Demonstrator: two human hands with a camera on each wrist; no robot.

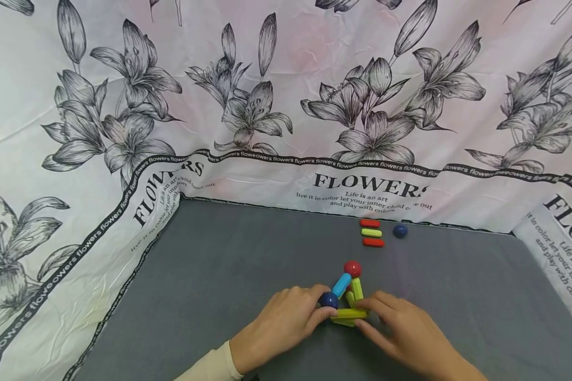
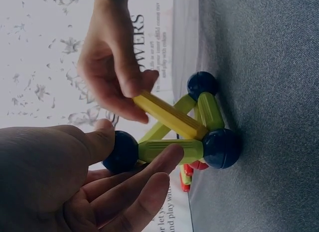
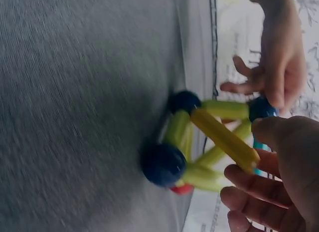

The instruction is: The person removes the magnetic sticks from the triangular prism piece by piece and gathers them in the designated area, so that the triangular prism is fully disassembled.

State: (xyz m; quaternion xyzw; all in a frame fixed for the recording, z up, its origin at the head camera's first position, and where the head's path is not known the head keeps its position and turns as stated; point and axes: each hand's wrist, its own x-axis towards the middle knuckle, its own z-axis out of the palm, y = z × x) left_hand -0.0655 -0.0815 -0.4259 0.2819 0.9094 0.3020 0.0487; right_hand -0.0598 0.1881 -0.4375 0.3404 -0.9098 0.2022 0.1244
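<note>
Head view: grey felt table [image 1: 219,264] walled by flower-print cloth [image 1: 267,106]; near the front edge a magnetic rod-and-ball frame [image 1: 345,296] of yellow-green rods, one light blue rod [image 1: 341,284], a red ball [image 1: 352,268] on its far side and a dark blue ball [image 1: 329,300]; left hand [image 1: 281,323] with fingertips curled onto that blue ball, right hand [image 1: 410,333] pinching a yellow rod [image 1: 349,313] at the frame's near side; spares well apart behind: two red rods [image 1: 373,242], one yellow-green rod [image 1: 371,232], one loose blue ball [image 1: 400,230]. Left wrist view: left hand [image 2: 65,177] with thumb and fingers closed round the upper blue ball [image 2: 122,151]; right hand [image 2: 112,67] pinching the yellow rod [image 2: 169,115], whose far end meets the lower ball [image 2: 221,148]. Right wrist view, blurred: right hand [image 3: 279,177] with the rod's [image 3: 224,137] free end between thumb and fingers. Step judged: seating this rod; next move calls for bringing its free end to the held ball while the left hand steadies the frame
</note>
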